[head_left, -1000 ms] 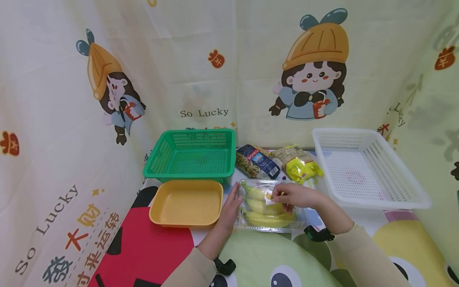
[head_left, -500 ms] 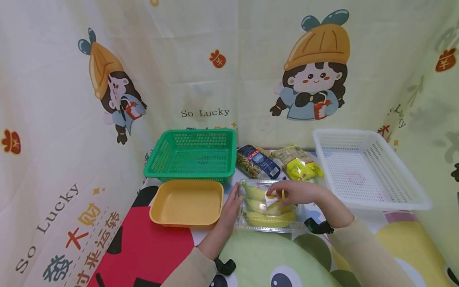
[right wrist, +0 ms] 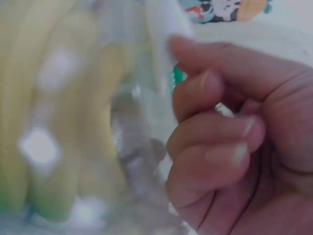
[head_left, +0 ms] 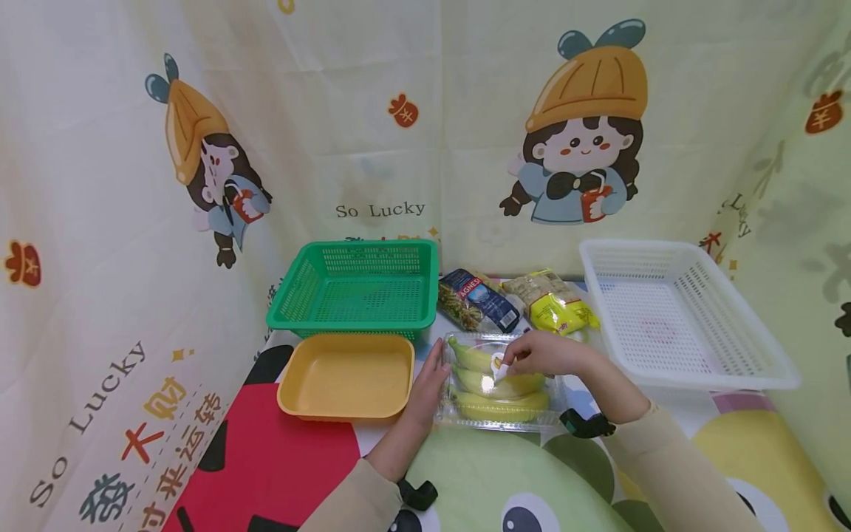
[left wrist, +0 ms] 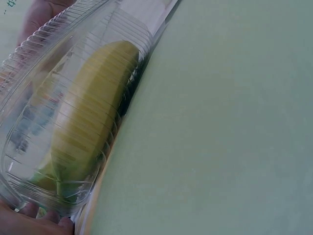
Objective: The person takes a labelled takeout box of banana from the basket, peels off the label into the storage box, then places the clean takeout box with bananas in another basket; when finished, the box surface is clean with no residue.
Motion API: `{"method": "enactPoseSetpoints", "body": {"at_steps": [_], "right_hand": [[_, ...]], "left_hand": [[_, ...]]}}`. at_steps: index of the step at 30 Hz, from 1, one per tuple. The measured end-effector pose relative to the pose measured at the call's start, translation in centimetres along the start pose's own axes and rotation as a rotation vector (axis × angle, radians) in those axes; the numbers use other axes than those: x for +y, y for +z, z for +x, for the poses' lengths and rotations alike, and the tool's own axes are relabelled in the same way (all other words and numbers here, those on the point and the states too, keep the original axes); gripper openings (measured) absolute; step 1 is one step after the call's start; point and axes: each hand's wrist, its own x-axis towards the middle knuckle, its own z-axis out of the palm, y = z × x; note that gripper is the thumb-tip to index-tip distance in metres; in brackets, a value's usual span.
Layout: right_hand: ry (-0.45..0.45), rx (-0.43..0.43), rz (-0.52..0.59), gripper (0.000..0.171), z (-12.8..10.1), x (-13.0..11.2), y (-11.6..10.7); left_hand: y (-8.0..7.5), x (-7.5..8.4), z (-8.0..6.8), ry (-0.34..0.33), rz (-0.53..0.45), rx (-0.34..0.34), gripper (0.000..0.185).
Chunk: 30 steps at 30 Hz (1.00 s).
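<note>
A clear plastic clamshell box holds several bananas behind its transparent lid. Along the box's left side lies my left hand, fingers extended against the wall; in the left wrist view its fingertips show at the box's end, near one banana. Over the lid, my right hand pinches the right edge of a small white sticker with a yellow picture. In the right wrist view, that white sticker stands up at the tip of the index finger, the other fingers curled.
Left of the box is a yellow tray, with a green basket behind it. A dark-blue pasta bag and a yellow food bag lie behind the box. A white basket stands at the right.
The right hand shifted left with fingers spread over the sticker, then closed to a pinch at its right edge. The sticker shows narrower and tilted now. Left hand and box stay put.
</note>
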Motion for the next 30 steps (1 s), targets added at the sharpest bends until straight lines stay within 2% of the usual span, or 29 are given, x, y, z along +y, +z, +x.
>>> {"method": "enactPoseSetpoints", "body": {"at_steps": [8, 13, 18, 24, 30], "right_hand": [[0.053, 0.009, 0.268, 0.015, -0.1, 0.7, -0.1], [0.053, 0.036, 0.364, 0.021, -0.3, 0.9, -0.4], [0.041, 0.099, 0.469, 0.020, -0.3, 1.6, -0.5], [0.001, 0.115, 0.505, 0.023, -0.5, 1.8, -0.8], [-0.016, 0.102, 0.488, 0.027, -0.8, 1.4, -1.2]], "left_hand": [[0.0, 0.1, -0.2, -0.005, 0.004, 0.005, 0.061], [0.0, 0.0, -0.2, -0.004, 0.017, 0.006, 0.061], [-0.1, -0.1, -0.1, -0.002, 0.011, 0.003, 0.062], [0.0, -0.2, -0.1, -0.005, 0.002, 0.005, 0.061], [0.0, -0.1, -0.1, -0.001, 0.014, 0.008, 0.062]]}}
